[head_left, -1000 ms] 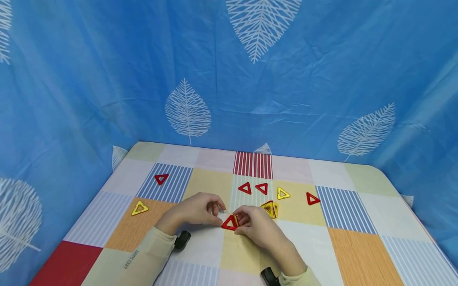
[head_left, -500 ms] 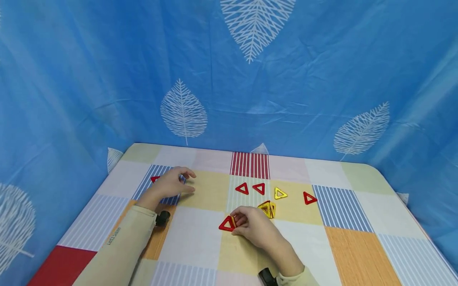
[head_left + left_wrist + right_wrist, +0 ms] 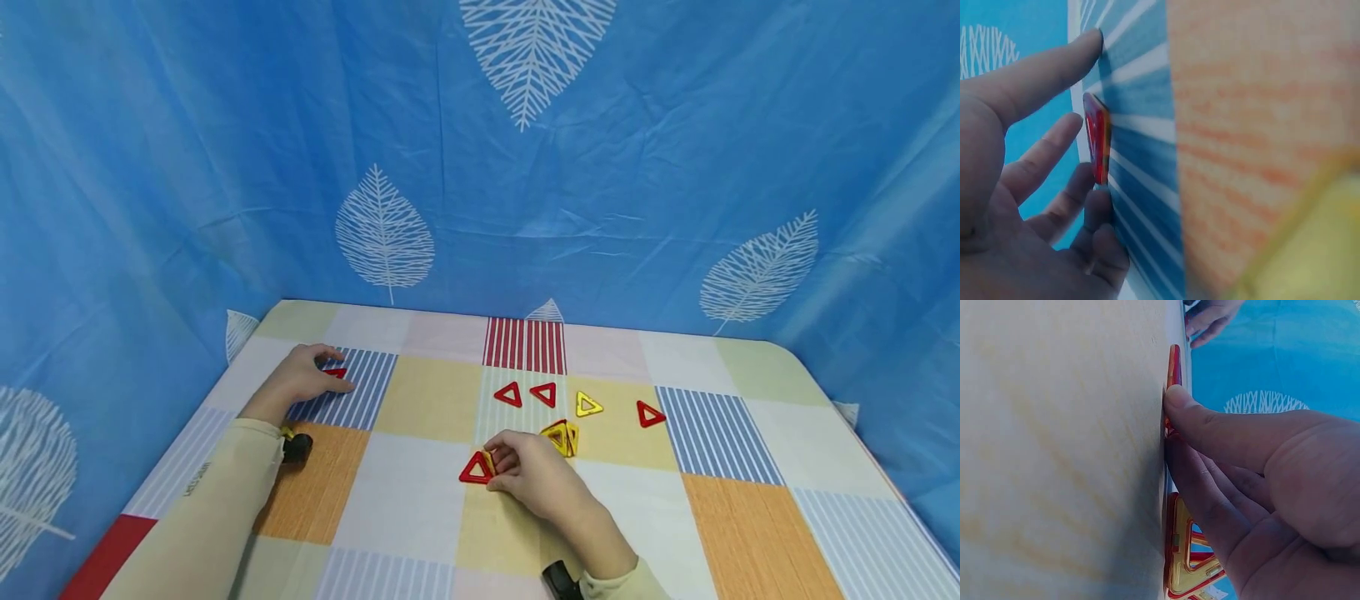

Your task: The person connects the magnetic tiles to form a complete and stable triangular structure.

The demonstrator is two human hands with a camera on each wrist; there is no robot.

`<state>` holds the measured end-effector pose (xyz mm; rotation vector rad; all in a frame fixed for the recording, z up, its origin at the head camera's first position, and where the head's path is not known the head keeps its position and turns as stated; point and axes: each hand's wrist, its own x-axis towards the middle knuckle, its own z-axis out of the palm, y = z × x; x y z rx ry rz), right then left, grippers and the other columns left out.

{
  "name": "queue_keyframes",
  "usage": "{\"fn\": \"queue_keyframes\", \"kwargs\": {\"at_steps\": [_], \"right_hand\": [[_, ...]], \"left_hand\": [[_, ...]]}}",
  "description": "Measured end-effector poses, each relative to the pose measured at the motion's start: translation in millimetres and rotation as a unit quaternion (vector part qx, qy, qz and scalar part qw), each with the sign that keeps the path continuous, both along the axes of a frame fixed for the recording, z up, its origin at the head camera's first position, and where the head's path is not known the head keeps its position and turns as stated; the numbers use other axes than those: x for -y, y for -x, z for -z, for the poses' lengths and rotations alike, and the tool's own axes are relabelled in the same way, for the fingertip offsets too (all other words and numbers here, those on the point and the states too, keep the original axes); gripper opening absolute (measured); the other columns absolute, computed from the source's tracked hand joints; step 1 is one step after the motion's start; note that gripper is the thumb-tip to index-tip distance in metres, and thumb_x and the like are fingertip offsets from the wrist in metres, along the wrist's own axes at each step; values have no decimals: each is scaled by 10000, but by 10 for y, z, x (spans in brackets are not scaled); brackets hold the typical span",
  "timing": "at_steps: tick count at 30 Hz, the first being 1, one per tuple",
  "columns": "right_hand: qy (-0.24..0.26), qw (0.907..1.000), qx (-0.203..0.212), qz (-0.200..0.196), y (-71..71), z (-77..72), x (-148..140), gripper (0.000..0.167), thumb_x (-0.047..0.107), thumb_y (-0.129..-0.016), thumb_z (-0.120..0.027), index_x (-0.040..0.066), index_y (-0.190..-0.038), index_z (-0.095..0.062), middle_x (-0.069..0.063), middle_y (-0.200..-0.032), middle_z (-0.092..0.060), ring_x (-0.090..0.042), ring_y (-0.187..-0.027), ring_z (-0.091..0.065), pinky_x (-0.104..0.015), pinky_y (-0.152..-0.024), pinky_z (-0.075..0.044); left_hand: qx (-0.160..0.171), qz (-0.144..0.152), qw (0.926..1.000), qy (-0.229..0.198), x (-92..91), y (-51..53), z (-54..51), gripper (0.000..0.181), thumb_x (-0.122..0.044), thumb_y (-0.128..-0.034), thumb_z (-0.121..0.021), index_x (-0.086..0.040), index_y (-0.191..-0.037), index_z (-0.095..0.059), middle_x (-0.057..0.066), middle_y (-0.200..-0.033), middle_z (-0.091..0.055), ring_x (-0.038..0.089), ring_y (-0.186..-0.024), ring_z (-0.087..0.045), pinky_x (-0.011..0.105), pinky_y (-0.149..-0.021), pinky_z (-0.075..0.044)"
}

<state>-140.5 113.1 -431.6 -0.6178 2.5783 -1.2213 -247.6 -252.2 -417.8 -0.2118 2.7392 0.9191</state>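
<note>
Red and hollow, a triangular plastic tile (image 3: 474,472) sits on the patchwork-covered tabletop (image 3: 397,492) in the head view, your right hand (image 3: 536,477) pinching its right side, where some yellow shows. Your left hand (image 3: 298,375) reaches around another red triangular tile (image 3: 335,373) on blue stripes.

In the left wrist view, your left fingers are spread about that tile, ungripped; contact is unclear.

In the right wrist view, your thumb and finger grip the first tile's edge.

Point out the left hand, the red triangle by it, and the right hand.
Left hand (image 3: 300,375): head view, its back.
Red triangle (image 3: 1102,137): left wrist view, its near side.
Right hand (image 3: 536,472): head view, its back.
</note>
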Motion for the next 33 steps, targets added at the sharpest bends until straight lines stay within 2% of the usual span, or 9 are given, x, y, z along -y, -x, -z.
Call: {"fn": "queue_keyframes", "kwargs": {"at_steps": [10,21,27,29,33], "right_hand": [[54,10000,-50,-9,-6,-4,-5,305,38,-793,-851,31,-1061,-705,34,-881,-650,-123,-802,-644,-265,-726,-538],[105,9999,-59,1,-9,1,-5,309,29,-789,-851,16,-1070,-723,21,-897,-662,-140,-809,-655,-262,-724,-540],[79,9999,-93,11,-7,1,-3,315,25,-781,-855,10,-1069,-727,23,-894,-657,-134,-804,-654,-258,-721,-540],[69,9999,-127,10,-7,-2,-2,315,20,-779,-855,7,-1067,-728,18,-899,-656,-137,-805,-655,-259,-719,-541],[60,9998,-164,13,-8,-12,4,310,7,-778,-851,-2,-1062,-730,5,-907,-662,-138,-804,-658,-259,-713,-542]], "left_hand": [[186,-209,9995,-118,44,-6,-35,518,-195,-863,-801,38,-1286,-612,277,-1247,-550,416,-1083,-498,547,-988,-419],[216,-327,9990,-231,42,-24,-45,548,-257,-855,-814,39,-1284,-645,315,-1348,-501,464,-1201,-449,579,-1034,-379],[84,-77,9993,-350,-26,-38,-54,559,-310,-848,-816,-5,-1291,-661,321,-1445,-421,478,-1290,-386,622,-1058,-320],[0,57,9992,-402,-64,-50,-61,553,-325,-846,-821,-22,-1285,-672,306,-1439,-441,463,-1270,-409,617,-1036,-347],[-226,359,9972,-614,-167,-95,-82,490,-328,-837,-834,-64,-1233,-716,232,-1340,-554,386,-1123,-511,538,-919,-440]]}}
